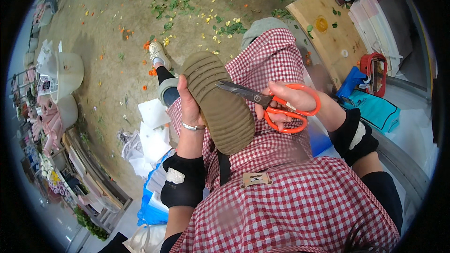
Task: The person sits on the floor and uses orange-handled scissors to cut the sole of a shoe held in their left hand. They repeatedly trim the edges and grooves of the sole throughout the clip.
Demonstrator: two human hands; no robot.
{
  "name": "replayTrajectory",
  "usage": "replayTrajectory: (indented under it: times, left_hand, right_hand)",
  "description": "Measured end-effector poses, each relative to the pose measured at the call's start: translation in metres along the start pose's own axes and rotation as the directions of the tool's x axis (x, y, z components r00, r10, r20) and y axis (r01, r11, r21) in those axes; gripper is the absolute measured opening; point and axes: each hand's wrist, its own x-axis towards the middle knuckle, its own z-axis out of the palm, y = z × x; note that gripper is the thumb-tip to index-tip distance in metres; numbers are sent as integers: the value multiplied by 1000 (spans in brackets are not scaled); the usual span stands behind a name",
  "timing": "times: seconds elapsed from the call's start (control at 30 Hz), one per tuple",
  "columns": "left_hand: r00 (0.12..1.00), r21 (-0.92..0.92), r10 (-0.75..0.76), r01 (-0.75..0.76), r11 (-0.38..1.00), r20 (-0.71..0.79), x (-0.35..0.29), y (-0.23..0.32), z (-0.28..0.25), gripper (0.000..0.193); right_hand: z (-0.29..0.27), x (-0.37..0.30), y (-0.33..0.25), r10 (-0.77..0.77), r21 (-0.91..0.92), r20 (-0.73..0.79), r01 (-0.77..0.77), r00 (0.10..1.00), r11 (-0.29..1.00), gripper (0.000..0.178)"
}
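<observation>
We judged the shoe [220, 103], sole-up over the checked apron [300, 197], light with stiff grippy rubber, left hand [190, 105] clamping its edge, right hand [286, 103] closed through orange scissors [274, 103] touching that sole.

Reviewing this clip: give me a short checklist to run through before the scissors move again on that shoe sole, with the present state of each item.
1. Left hand grips the shoe firmly along its edge: ok.
2. Right hand has fingers through the orange scissors handles: ok.
3. Blade tips lie on the ribbed sole: ok.
4. Left hand's fingers are apart from the blades: ok, they sit on the far edge.
5. What the blades work at on the sole: cannot tell.
6. Checked apron lies under the shoe: ok.
</observation>
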Motion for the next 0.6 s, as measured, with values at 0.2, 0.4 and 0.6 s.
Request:
replayTrajectory:
  times: [0.2, 0.4, 0.6]
  left_hand:
    - [999, -1, -27, 27, 1000, 32, -2, 1, -1, 70]
    - [1000, 51, -16, 15, 999, 5, -2, 0, 1, 70]
    - [1000, 42, -3, 1, 999, 30, -2, 1, 0, 69]
  right_hand:
    - [8, -2, -5, 24, -20, -73, -26, 997, 999, 67]
    - [14, -3, -7, 10, -84, -105, -19, 994, 996, 64]
    - [28, 2, -13, 35, -184, -165, -66, 986, 981, 61]
